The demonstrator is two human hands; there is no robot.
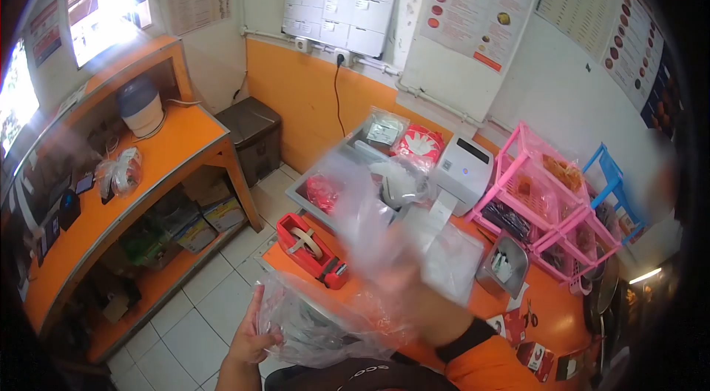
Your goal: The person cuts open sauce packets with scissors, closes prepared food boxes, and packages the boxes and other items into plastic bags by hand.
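At the lower middle, my left hand (251,339) grips the left edge of a clear plastic bag (318,328), with its thumb in front and one finger pointing up. The bag spreads crumpled over the table's near edge, and something greyish shows through it. My right hand (392,269) is smeared by motion above the bag's right side, so its fingers cannot be made out. A pale translucent streak (359,206) stretches up from that hand; it looks like thin plastic, but blur hides its form. Just left of the streak stands a red tape dispenser (314,254) with a roll.
Behind lies a grey tray (299,191) with packets. A label printer (466,169), pink stacked baskets (532,199) and a metal container (504,265) stand right. Scissors (530,313) lie near small red boxes (534,359). Across the tiled floor runs an orange counter (166,150).
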